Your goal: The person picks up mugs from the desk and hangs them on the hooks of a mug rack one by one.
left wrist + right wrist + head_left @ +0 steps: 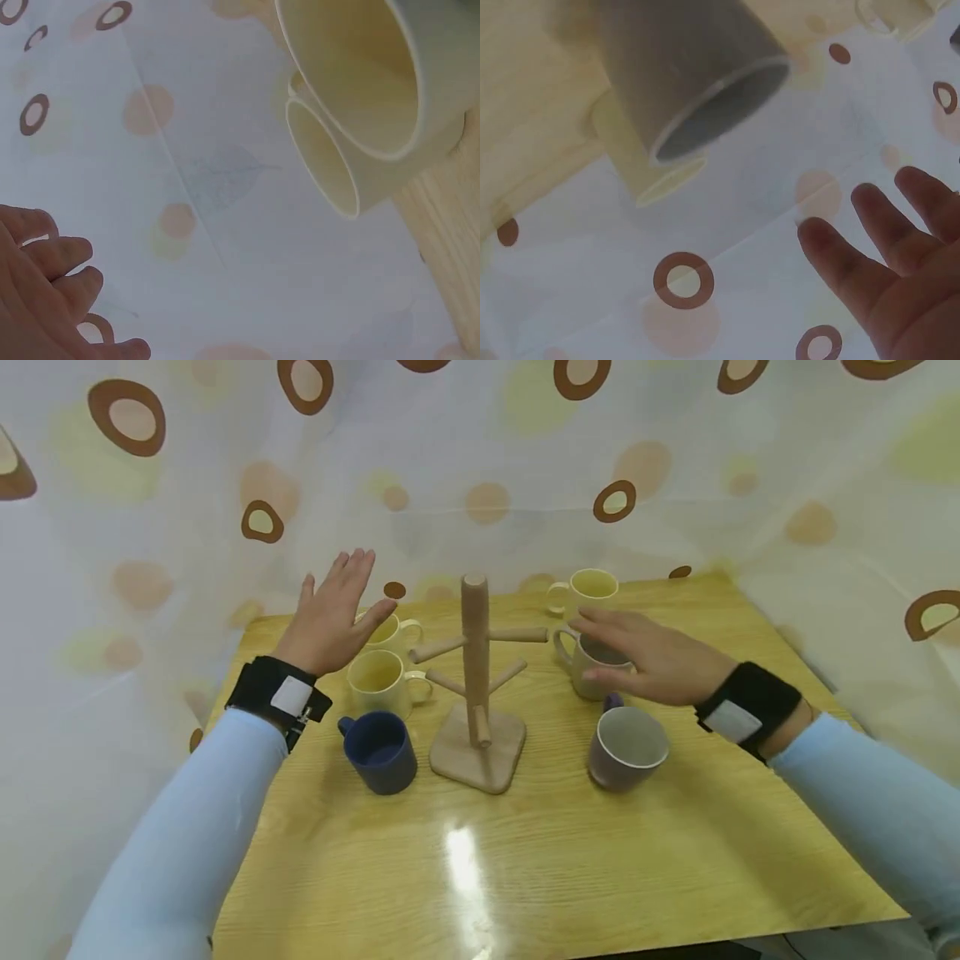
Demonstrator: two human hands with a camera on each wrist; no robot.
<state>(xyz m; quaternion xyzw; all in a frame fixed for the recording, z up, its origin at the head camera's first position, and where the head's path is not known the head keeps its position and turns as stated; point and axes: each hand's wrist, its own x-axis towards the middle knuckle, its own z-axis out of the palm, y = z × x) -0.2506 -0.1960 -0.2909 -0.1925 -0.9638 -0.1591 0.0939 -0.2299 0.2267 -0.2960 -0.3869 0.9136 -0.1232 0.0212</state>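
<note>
Left hand [326, 620], right hand [652, 656]: fingers outstretched, empty. Low right sweep could tip pale mug [602, 652] (hand partly hides it).

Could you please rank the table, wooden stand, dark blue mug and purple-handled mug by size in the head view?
1. Table
2. Wooden stand
3. Dark blue mug and purple-handled mug: nearly alike, so unranked.
</note>
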